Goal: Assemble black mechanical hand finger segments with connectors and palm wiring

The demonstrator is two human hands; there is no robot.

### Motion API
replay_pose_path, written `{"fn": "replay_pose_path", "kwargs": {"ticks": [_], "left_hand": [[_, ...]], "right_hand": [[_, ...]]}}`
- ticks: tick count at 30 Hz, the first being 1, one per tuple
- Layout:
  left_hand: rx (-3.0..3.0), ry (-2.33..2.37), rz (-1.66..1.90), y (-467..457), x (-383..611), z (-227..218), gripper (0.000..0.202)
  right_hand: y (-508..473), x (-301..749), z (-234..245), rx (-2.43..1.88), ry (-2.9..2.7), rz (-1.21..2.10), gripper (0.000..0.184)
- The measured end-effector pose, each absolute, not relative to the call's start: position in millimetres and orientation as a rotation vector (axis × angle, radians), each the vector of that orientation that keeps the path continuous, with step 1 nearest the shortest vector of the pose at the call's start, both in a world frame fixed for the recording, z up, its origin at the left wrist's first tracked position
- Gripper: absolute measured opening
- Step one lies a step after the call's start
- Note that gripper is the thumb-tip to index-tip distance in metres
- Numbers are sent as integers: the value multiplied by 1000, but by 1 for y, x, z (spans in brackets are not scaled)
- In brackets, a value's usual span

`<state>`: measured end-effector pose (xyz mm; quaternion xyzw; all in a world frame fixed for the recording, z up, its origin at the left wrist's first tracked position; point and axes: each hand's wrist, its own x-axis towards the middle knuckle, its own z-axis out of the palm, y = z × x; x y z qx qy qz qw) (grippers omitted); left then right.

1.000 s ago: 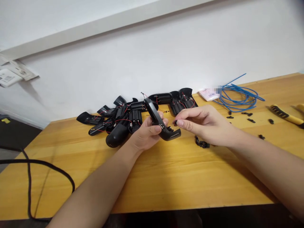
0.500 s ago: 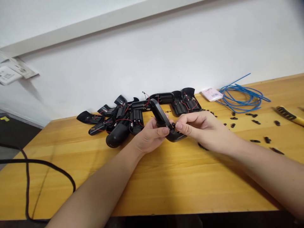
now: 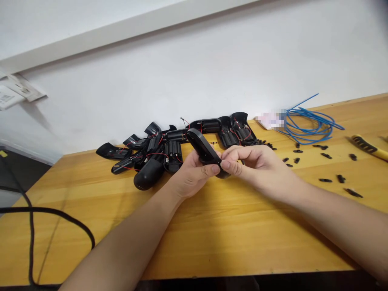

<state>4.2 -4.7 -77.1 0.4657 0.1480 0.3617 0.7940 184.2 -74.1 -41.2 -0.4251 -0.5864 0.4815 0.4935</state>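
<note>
Nearest is the wooden table point(image 3: 197, 242), with a black cable point(image 3: 62, 214) looping at its left side. Over the middle, the left hand point(image 3: 195, 176) grips a black case point(image 3: 201, 145), which is held in the air, tilted, its upper end leaning to the far left. The right hand point(image 3: 262, 169) has its thumb and fingers closed on the right edge of this case, near its lower end; whether a small piece is also between them, I cannot tell, because the fingers cover the place. For good work here, I think the left hand should hold the case firm, so that it does not turn under the pressure of the right fingertips. The pressing should be light and straight, as the edge looks thin, and the two thumbs, which are very close, should not hide the spot from the eyes. At right, small black pieces point(image 3: 325, 180) lie scattered, and farther is a yellow handle point(image 3: 376, 152). Beyond the hands rests a pile of similar cases point(image 3: 148, 173) with red wires point(image 3: 157, 154). At far right, a pale packet point(image 3: 266, 121) lies beside a blue cord point(image 3: 312, 126), before the white wall point(image 3: 212, 72).
</note>
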Motion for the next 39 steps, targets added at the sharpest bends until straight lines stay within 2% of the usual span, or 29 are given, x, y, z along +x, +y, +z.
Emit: {"fn": "replay_pose_path", "kwargs": {"ticks": [8,16,23,25,28,30,33,37,39], "left_hand": [[1021,319,785,-7,4,-73,32],[1038,299,808,-9,2,-68,37],[1201,287,824,-10,-6,-61,39],[1269,286,856,-9,-8,-59,40],[1429,316,915,-6,-11,-55,46],[1491,297,917,-4,-14,-53,63],[1473,264,958,-2,-17,-50,87],[1521,301,1092,-2,-23,-47,68],[1654,297,1118,-2,-25,-46,71]], "right_hand": [[-77,179,-49,-1020,-1381,1098,36],[-77,172,-58,-995,-1360,1030,40],[-81,173,-58,-848,-1513,949,18],[-81,178,-56,-873,-1603,822,16],[-78,188,-52,-883,-1809,419,9],[-75,196,-47,-873,-1949,170,8],[-71,208,-39,-877,-2065,-32,9],[-69,218,-33,-885,-2114,-229,9],[-69,220,-33,-892,-2147,-270,8]]}}
